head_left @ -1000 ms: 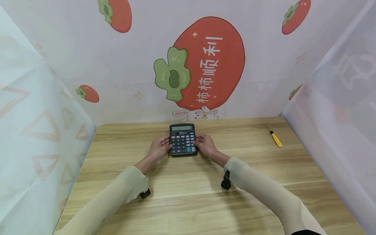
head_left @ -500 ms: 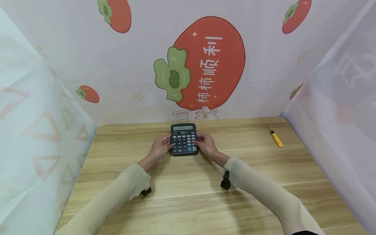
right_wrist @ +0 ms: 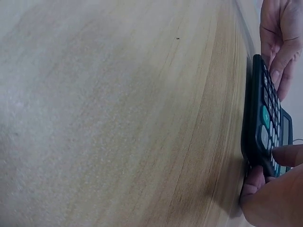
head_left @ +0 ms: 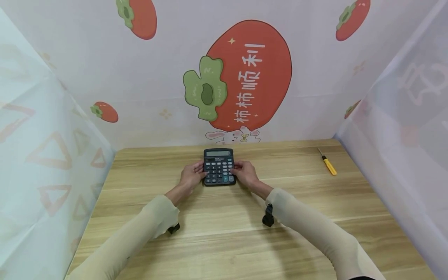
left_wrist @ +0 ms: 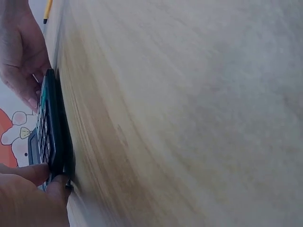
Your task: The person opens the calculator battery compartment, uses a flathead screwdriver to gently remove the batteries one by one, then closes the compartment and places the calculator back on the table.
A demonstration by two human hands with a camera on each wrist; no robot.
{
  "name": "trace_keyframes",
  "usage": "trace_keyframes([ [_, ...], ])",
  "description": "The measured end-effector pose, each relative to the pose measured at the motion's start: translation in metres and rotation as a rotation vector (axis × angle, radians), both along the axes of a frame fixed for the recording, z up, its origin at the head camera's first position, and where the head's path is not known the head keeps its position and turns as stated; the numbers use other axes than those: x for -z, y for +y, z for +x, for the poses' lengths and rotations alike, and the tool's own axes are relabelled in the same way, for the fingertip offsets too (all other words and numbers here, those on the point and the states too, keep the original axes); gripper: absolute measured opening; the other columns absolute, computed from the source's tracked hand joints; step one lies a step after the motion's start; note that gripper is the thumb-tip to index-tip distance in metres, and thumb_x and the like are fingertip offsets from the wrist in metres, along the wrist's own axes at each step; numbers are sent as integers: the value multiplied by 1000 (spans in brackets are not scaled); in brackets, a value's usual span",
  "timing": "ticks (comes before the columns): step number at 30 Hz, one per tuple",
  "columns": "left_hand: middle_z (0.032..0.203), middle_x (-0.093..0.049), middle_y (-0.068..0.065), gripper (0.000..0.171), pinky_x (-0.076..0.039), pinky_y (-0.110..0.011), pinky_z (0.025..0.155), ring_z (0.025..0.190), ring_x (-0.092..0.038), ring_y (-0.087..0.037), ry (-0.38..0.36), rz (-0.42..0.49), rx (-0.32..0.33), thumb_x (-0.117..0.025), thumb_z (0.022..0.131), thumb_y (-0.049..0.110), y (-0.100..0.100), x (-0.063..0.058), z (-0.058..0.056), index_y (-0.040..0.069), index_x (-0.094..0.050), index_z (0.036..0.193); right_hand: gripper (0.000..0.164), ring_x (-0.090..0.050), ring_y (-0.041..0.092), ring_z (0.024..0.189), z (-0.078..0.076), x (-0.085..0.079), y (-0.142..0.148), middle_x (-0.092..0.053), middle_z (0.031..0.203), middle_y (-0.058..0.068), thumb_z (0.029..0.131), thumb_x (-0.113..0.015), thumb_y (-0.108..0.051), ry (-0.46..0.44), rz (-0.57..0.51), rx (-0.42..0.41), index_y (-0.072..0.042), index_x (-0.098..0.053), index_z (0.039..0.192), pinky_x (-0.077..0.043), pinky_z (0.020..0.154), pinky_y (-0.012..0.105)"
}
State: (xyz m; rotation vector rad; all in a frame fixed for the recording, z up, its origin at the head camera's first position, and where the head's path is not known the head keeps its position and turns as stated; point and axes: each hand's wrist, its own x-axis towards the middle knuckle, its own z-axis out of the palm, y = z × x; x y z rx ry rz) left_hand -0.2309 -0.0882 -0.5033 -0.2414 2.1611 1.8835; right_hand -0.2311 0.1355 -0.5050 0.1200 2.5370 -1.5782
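Note:
A dark calculator (head_left: 219, 159) with a grey display strip and rows of buttons is near the back of the table, its display toward the wall. On its left edge my left hand (head_left: 190, 176) grips it, thumb over the top face. My right hand (head_left: 247, 174) holds the opposite edge in the same way. In the left wrist view, the calculator (left_wrist: 56, 127) appears edge-on, with a finger tucked beneath its near side. The right wrist view also has fingertips (right_wrist: 253, 179) under the edge of the calculator (right_wrist: 258, 113). The fingers' far ends are hidden beneath it.
A screwdriver (head_left: 328, 165) with a yellow handle lies at the right rear of the wooden table (head_left: 224, 241). Behind the table rises a white sheet (head_left: 157, 74) printed with persimmons. Pale sheets (head_left: 45, 155) also hang along both sides.
The calculator and my left hand have shifted slightly to the right since one second ago. Over the last half second both hands keep their hold, with hardly any movement.

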Motion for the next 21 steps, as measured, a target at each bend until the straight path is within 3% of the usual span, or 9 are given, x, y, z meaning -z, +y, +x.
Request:
trace_keyframes([
  [21,158,-51,-20,64,-45,-38,119,147,-50,-34,99,-180,45,-66,96,-10,3,1,5,2,-48,156,35,-70,24,103,2,-2,-1,-74,113,15,101,-69,-5,3,27,0,5,-66,134,-63,91,30],
])
